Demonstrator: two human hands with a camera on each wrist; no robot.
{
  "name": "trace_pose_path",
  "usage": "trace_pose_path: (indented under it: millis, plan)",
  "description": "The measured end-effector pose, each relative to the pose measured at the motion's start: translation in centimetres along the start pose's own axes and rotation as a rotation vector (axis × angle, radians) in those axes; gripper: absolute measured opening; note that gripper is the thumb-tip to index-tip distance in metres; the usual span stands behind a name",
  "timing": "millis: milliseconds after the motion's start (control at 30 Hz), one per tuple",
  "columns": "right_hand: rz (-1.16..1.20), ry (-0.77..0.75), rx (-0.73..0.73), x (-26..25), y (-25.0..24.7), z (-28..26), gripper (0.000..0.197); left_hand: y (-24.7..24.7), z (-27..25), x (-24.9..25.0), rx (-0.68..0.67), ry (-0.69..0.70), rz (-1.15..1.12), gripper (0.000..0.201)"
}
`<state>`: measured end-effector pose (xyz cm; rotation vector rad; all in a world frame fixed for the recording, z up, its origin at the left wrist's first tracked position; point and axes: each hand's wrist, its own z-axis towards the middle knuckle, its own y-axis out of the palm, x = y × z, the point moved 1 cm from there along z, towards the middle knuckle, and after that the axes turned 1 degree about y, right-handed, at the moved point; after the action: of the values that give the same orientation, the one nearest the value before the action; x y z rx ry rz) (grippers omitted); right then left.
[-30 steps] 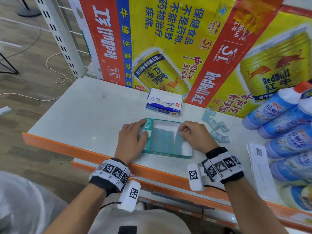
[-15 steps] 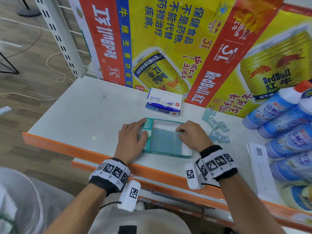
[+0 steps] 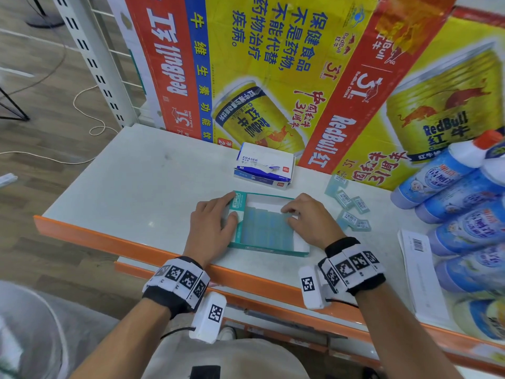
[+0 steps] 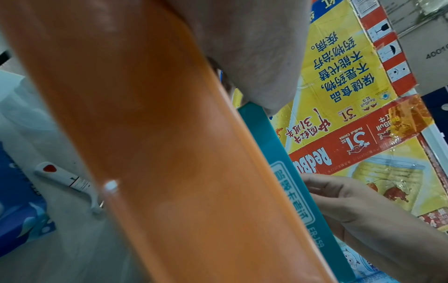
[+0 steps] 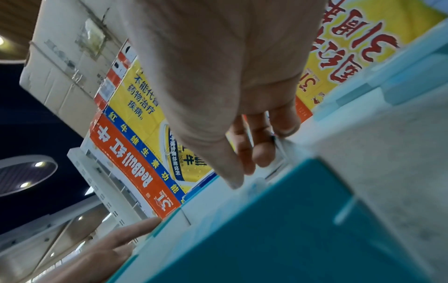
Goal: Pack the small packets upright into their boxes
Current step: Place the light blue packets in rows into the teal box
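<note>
Surroundings: a white shelf board with an orange front lip (image 3: pixel 153 250) carries the work. A yellow-and-red Red Bull cardboard panel (image 3: pixel 273 67) stands along its back. Blue-and-white plastic bottles (image 3: pixel 461 214) lie stacked at the right, beside a white barcoded paper slip (image 3: pixel 418 269). A white-and-blue closed carton printed "ERASER" (image 3: pixel 263 166) rests behind the work area.

Task items: an open, shallow teal cardboard box (image 3: pixel 266 248) lies flat near the front lip, its long axis running left to right. Pale blue small packets (image 3: pixel 265 228) stand in it in close rows, filling the near part; the far strip shows white floor. Five or so loose pale blue packets with barcode labels (image 3: pixel 351 212) lie flat and scattered to the box's right, apart from it.

Hands: the left hand (image 3: pixel 211 228) rests against the box's left end, fingers nearly straight, thumb on the wall. The right hand (image 3: pixel 306 217) reaches in from the right; its grip is curled, fingertips (image 5: pixel 260 153) pressed on the top edge of a packet at the far right of the rows.
</note>
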<state>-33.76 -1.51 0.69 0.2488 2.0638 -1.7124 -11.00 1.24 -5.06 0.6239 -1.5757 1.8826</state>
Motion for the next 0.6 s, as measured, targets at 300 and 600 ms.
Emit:
trace_pose_path:
  millis: [300,600]
  plan:
    - [-0.021,0.193,0.286,4.3,-3.4,0.3,0.025,-0.1,0.0,0.1,-0.012,-0.006,0.009,0.051]
    - [-0.284,0.404,0.168,6.6,-3.5,0.3,0.043,-0.3,-0.1,0.3,-0.008,-0.005,0.0,0.051]
